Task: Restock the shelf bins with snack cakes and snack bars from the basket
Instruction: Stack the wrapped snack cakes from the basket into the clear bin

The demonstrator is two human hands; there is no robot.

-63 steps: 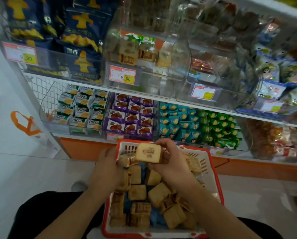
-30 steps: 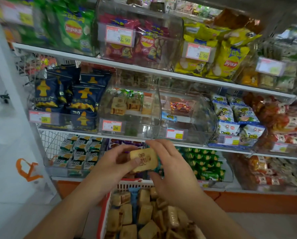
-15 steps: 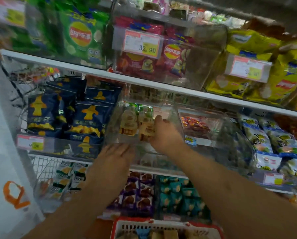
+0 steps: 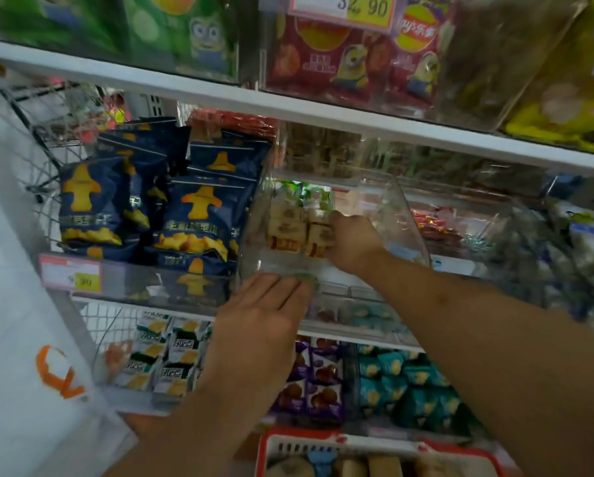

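Note:
A clear plastic bin (image 4: 404,215) stands on the middle shelf with a small stack of tan wrapped snack cakes (image 4: 284,229) at its back left. My right hand (image 4: 356,244) reaches inside the bin, its fingers closed on one snack cake (image 4: 319,238) pressed against that stack. My left hand (image 4: 261,325) lies flat against the bin's front wall, fingers together, holding nothing. The red basket (image 4: 340,440) shows at the bottom edge, with more tan snack cakes (image 4: 385,466) in it.
Navy snack bags (image 4: 192,215) fill the bin to the left. Large chip bags (image 4: 350,60) sit on the shelf above. Below are white-green packs (image 4: 164,356), purple packs (image 4: 323,383) and teal packs (image 4: 402,376). A white bag with orange print (image 4: 47,373) hangs at left.
Both hands rose from the basket with one snack cake. The right hand carried it into the clear bin and pushed deeper; the left hand let go and settled on the bin's front.

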